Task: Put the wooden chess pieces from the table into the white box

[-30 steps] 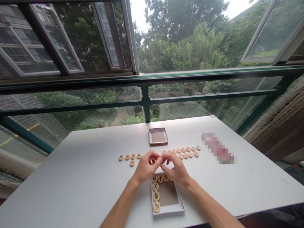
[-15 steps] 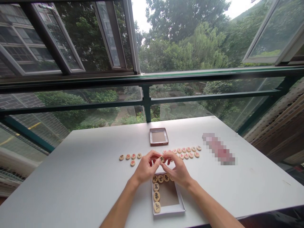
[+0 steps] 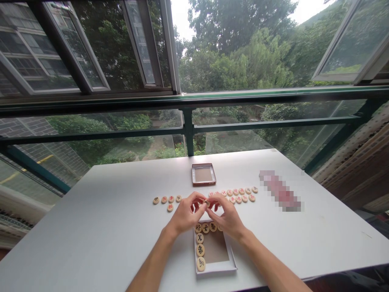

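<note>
Between the fingertips of both hands, just above the table, is one round wooden xiangqi piece (image 3: pixel 207 203) with a black character. My left hand (image 3: pixel 190 211) pinches it from the left, and my right hand (image 3: pixel 223 214) pinches it from the right. Below the hands lies an open white box (image 3: pixel 219 267). Black-character pieces line its far side and its left side, among them a lower-left piece (image 3: pixel 201 264). The right end of the far row is partly hidden by my right hand.
Left of the hands lie several loose pieces (image 3: pixel 171 199). To the right, two rows of mostly red pieces (image 3: pixel 236 192) stretch out. A box lid (image 3: pixel 203 174) sits behind, and a blurred pinkish object (image 3: pixel 279 190) lies farther right on the white table (image 3: pixel 121 227).
The held piece has turned or tilted slightly between the fingers, so its character reads less clearly. Both hands stay in nearly the same place.
</note>
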Available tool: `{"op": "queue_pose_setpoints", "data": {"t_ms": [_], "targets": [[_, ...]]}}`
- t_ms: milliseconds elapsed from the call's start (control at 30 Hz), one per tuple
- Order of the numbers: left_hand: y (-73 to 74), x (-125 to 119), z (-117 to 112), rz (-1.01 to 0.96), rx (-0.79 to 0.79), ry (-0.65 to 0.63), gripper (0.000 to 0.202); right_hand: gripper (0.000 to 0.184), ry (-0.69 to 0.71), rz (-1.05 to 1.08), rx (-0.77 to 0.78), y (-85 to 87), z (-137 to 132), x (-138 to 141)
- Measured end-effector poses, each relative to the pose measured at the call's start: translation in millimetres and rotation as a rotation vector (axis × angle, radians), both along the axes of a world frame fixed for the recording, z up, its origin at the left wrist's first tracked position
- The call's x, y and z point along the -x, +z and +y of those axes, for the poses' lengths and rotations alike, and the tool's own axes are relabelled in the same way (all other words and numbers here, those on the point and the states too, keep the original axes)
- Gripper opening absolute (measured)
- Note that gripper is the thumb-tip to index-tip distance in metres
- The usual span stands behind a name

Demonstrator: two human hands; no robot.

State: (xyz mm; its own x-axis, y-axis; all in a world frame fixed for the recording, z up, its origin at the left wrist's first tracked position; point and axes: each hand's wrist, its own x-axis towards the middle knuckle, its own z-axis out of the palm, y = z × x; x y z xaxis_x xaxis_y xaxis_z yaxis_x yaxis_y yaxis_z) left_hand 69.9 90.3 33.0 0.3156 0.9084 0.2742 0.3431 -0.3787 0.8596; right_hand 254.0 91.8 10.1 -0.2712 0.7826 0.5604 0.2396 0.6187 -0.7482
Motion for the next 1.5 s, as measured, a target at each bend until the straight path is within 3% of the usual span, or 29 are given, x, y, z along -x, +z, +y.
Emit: {"op": "queue_pose_setpoints", "data": {"t_ms": [733,1133,1400,1500], "targets": [[1.8,3.0,0.4,0.05,-0.037,0.01,0.022,0.016,0.013,-0.016,0.063,1.9,-1.2,-2.7],[5.3,3.9,-1.1,0.076,-0.029,-0.039,0.022,0.007,-0.007,-0.036,0.084,0.7,0.3,-4.7],[8.5,12.6,0.7,0.123,-0.024,-0.057,0.015,0.002,0.041,-0.095,0.112,5.0,-1.4,-6.7],[8.7,20.0,1.0,0.189,-0.016,-0.037,0.012,0.01,0.074,-0.125,0.1,4.9,-2.4,-9.2]]}}
